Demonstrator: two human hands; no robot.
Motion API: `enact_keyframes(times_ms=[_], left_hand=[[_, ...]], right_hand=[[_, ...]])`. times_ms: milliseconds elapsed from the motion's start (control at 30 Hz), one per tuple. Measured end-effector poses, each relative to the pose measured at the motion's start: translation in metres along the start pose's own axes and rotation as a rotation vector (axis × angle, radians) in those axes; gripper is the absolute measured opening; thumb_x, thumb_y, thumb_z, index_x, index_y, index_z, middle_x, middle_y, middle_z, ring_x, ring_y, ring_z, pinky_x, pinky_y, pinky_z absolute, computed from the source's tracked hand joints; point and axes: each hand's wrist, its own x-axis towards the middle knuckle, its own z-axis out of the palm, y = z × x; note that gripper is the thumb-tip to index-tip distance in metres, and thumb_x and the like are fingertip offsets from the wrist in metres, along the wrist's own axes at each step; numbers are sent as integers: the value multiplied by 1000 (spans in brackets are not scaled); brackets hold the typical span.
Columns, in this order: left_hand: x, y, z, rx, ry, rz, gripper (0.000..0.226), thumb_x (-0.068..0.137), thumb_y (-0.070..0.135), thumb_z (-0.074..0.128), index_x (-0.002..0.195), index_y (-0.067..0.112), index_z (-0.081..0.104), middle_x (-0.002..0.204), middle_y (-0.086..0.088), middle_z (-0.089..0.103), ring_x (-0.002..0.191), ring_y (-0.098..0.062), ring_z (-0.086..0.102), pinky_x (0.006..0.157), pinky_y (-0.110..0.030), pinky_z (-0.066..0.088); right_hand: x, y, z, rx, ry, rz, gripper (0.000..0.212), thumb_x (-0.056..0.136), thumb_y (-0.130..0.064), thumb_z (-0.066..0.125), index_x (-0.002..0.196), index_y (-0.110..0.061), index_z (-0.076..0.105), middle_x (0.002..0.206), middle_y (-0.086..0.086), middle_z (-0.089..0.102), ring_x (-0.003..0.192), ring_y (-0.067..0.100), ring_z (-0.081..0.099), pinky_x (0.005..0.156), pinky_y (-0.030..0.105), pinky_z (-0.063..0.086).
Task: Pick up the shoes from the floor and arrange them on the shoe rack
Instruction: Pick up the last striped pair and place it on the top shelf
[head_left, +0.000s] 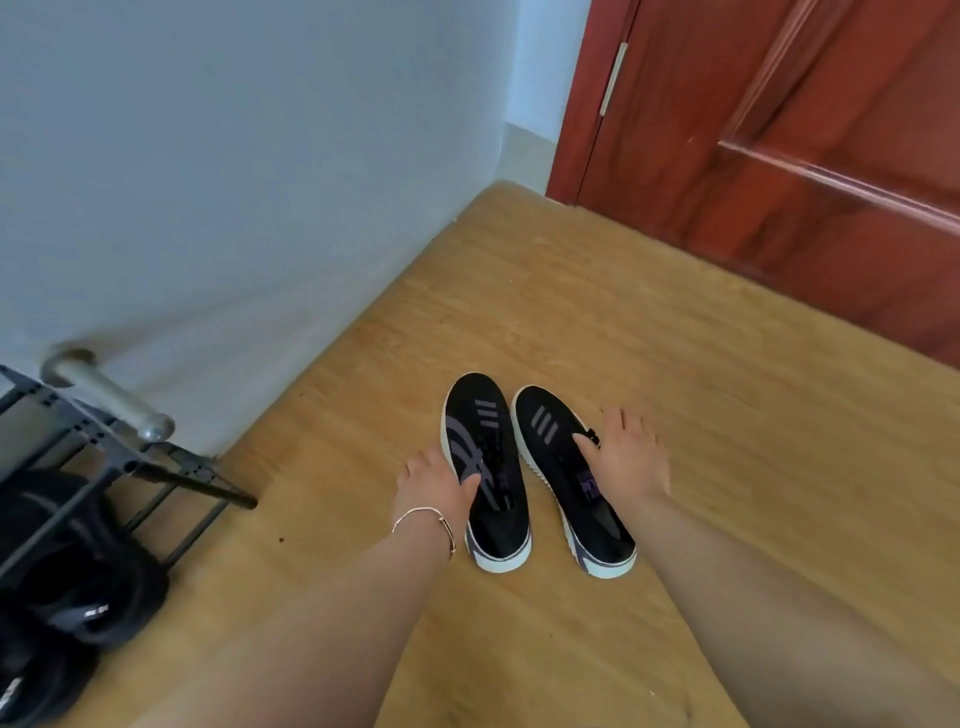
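Two black slip-on shoes with white soles and grey stripes lie side by side on the wooden floor, toes pointing away from me. My left hand (434, 480) rests on the outer edge of the left shoe (485, 467), thumb over its opening. My right hand (626, 452) lies against the right side of the right shoe (563, 473), thumb on its upper. Both shoes still sit flat on the floor. The black shoe rack (104, 457) stands at the far left, by the wall.
Dark shoes (78, 587) sit under the rack's lower bars. A metal pipe (111, 395) runs along the pale wall behind the rack. A red-brown door (779, 145) closes off the far right. Bare wooden floor (675, 338) surrounds the pair.
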Motion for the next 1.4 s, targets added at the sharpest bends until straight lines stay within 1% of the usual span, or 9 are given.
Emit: enact_keyframes(times_ms=[133,200,300,467,667,767,933,1067,1400], left_hand=[[25,8,23,-92,-72,-92,62,93,51,55,134,6,41,132,-17,52,119,-34,54,100,-42,48],[30,11,31,-156,-106,-113,63,92,48,59,137,7,39,132,-16,52,120,-35,54,100,-43,49],[33,11,40,-252,-62,-145,64,90,40,66,139,9,38,133,-15,53,121,-35,54,99,-43,48],[32,8,51,-594,-28,-196,68,88,19,73,143,17,33,133,-8,61,118,-33,62,99,-44,51],[31,1,48,-822,-8,-190,65,88,9,70,140,26,34,115,3,68,96,-18,65,84,-33,52],[24,-8,40,-812,4,-165,64,89,7,68,140,27,35,96,14,61,90,-17,64,84,-36,55],[7,-28,28,-855,28,-139,67,87,8,71,139,34,37,107,8,60,94,-22,69,85,-48,60],[-15,-42,21,-878,59,-115,68,86,10,73,138,35,38,107,8,59,92,-21,70,83,-48,61],[-93,-74,-33,-939,107,10,68,87,12,73,141,33,37,108,6,59,86,-16,70,80,-45,62]], right_hand=[[12,16,30,154,-192,146,63,93,-61,44,132,-12,49,128,11,55,118,31,52,91,43,49],[11,19,42,245,-270,209,61,90,-64,48,123,-13,56,119,9,61,108,30,59,87,44,53],[11,17,54,432,-269,237,45,86,-60,56,108,-21,62,102,2,68,86,24,65,75,43,57],[3,11,50,529,-292,297,44,91,-52,57,115,-15,62,105,4,70,97,28,65,80,42,54],[-10,6,51,650,-214,414,40,90,-50,59,114,-17,61,103,2,69,93,26,65,79,41,56],[-19,4,46,715,-187,443,35,92,-45,60,112,-16,60,101,1,68,85,22,62,72,36,52],[-42,-6,33,748,-153,428,35,92,-46,59,113,-17,60,95,-4,63,85,20,59,67,32,43],[-64,-15,14,787,-112,393,35,91,-45,61,111,-18,60,97,-6,63,85,17,58,64,29,40],[-136,-50,-49,857,40,382,36,90,-46,62,112,-17,63,96,-5,63,89,20,60,72,32,43]])
